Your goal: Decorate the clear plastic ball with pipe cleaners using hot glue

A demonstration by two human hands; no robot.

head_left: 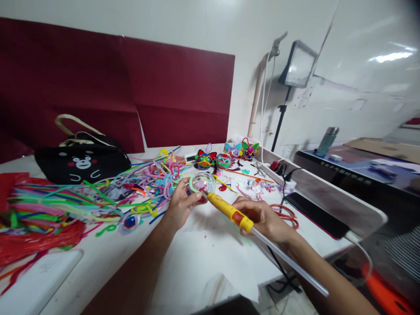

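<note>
In the head view, the left hand (182, 203) pinches a clear, round ball (210, 177) edged with a pale-green fuzzy strip (191, 183), held up over the white desk (203, 249) near the middle of the view. The right hand (265, 218) is curled around a yellow glue gun (225, 208), whose tip points at ten o'clock and meets the ball's near edge; whether they touch, I cannot tell. A long translucent glue stick (292, 260) juts from its rear toward four o'clock. The hands are apart from each other.

Seen from the ball, bright fuzzy animal-head ornaments (248, 151) stand between twelve and two o'clock. A tangle of multicoloured fuzzy stems (157, 175) lies at nine o'clock, and a black cloth bag with a bear face (83, 164) sits beyond it. A black phone (316, 214) lies between three and four o'clock.
</note>
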